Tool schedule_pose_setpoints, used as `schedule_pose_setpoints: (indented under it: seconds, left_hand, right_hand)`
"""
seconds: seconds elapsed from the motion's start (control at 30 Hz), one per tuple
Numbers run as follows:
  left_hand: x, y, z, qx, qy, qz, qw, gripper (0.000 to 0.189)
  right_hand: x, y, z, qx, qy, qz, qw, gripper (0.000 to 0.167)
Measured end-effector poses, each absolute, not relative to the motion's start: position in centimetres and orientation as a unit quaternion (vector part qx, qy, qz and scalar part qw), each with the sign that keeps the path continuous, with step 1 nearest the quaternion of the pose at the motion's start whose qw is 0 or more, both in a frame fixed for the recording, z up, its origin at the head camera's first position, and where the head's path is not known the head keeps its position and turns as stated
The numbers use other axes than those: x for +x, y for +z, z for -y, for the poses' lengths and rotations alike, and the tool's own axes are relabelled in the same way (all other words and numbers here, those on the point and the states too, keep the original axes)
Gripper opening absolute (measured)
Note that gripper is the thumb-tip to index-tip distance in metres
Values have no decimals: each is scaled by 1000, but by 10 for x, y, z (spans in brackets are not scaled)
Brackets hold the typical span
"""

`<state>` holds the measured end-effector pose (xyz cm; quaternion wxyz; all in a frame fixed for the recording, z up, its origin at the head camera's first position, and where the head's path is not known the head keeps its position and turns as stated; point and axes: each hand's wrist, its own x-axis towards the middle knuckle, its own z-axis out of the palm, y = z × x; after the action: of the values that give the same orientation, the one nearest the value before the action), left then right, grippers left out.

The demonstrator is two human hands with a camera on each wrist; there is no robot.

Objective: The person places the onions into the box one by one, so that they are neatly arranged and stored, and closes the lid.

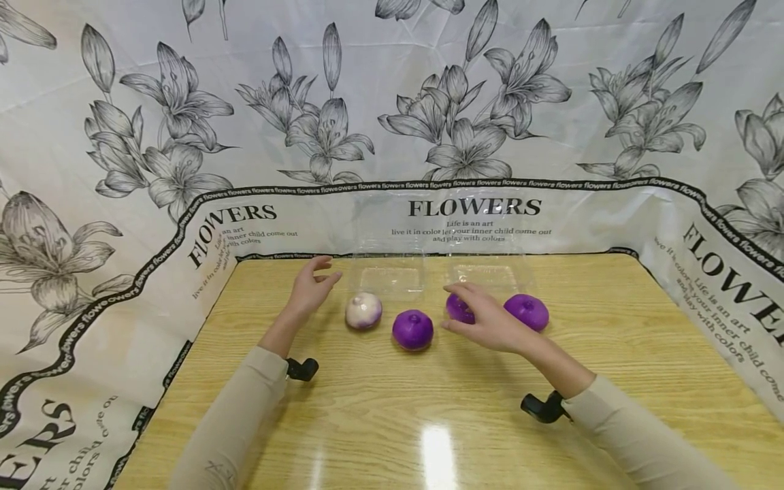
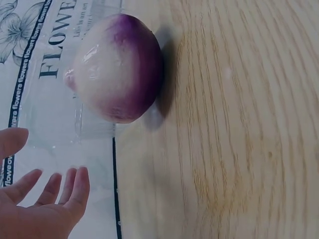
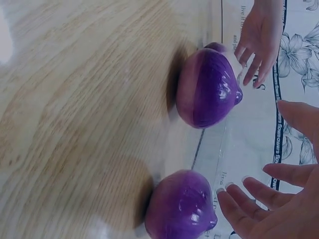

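My left hand (image 1: 311,289) hovers with parted, slightly bent fingers beyond the left side of a white-and-purple onion (image 1: 363,312). That onion (image 2: 119,69) sits apart from the fingers in the left wrist view, its pale tip toward the wall. My right hand (image 1: 490,320) reaches over a purple onion (image 1: 458,309), partly covering it. In the right wrist view, the spread fingers (image 3: 269,194) are beside this onion (image 3: 182,206), with nothing in their grasp. Another purple onion (image 1: 413,331) rests between the hands, and one more purple onion (image 1: 527,312) lies right of the right hand.
Two clear plastic boxes stand at the back of the wooden table (image 1: 367,408): a left box (image 1: 392,279) and a right box (image 1: 490,272), lids raised against the wall. A flower-printed cloth (image 1: 343,224) encloses the back and sides.
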<state>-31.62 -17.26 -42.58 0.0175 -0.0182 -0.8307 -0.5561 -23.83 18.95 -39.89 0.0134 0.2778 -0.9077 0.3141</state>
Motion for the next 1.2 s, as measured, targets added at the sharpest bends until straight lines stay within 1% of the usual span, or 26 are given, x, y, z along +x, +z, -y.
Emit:
schedule_pose_setpoints:
  seconds: [0.13, 0.2, 0.6, 0.77, 0.93, 1.2]
  left_hand:
    - [-320, -427, 171, -7, -579, 815, 12, 56]
    - [-322, -428, 169, -4, -591, 806, 7, 55]
    - [-336, -435, 159, 16, -672, 738, -56, 56]
    - [-339, -436, 156, 35, -689, 720, -77, 56]
    - [-342, -439, 155, 51, -703, 705, -85, 51]
    - [-347, -443, 149, 74, -706, 699, -83, 44]
  right_hand:
    - [-240, -400, -184, 288, 321, 902, 14, 65]
    - [-240, -401, -180, 286, 332, 899, 3, 64]
    - [-248, -420, -164, 272, 353, 891, -82, 78]
    - [-250, -426, -156, 268, 379, 880, -101, 82]
    - [-251, -429, -150, 256, 385, 880, -104, 82]
    - [-254, -434, -144, 252, 381, 884, -97, 76]
